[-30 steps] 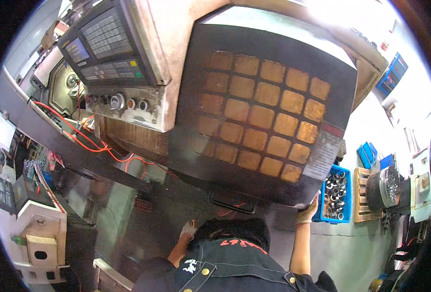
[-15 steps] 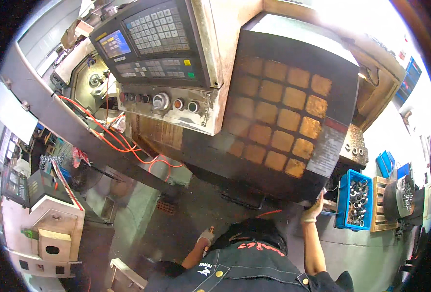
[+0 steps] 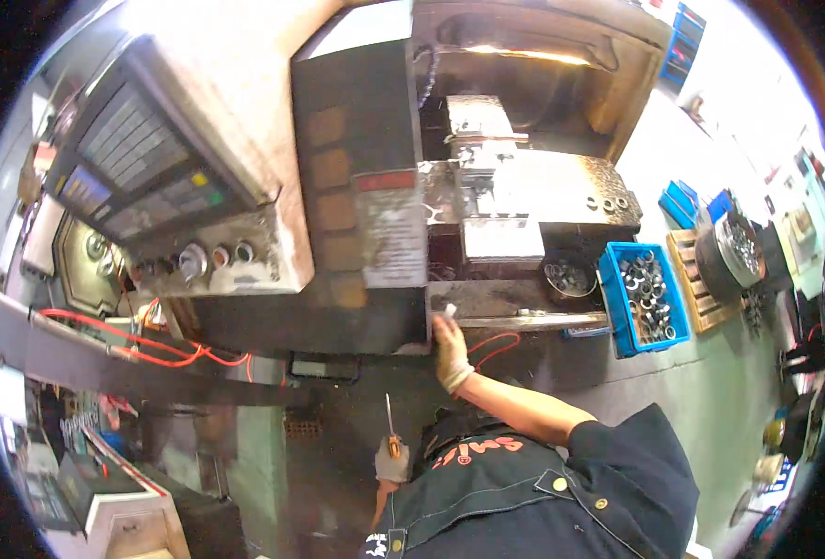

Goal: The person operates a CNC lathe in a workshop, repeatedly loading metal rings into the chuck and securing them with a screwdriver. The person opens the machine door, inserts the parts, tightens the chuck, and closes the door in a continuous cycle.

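Note:
My left hand (image 3: 392,462), in a pale glove, is closed around the orange handle of a screwdriver (image 3: 393,446), whose thin shaft points away from me. My right hand (image 3: 452,354), also gloved, is at the lower right edge of the dark sliding door (image 3: 333,196) of a machine; its fingers look curled on that edge. Right of the door the machine's inside shows, with a metal tool slide (image 3: 496,191) and a bowl of small metal parts (image 3: 569,278). Three metal rings (image 3: 607,203) lie on the machine's bed cover to the right.
The control panel (image 3: 142,158) juts out at left, with orange hoses (image 3: 133,347) beneath. At right stand a blue bin (image 3: 643,298) full of metal rings, a wooden pallet (image 3: 696,279) and a round drum (image 3: 727,256). A grated mat (image 3: 303,428) lies on the floor.
The door has slid left with my right hand at its edge, uncovering the machine's inside. The view has turned right. The screwdriver's shaft now shows in my left hand.

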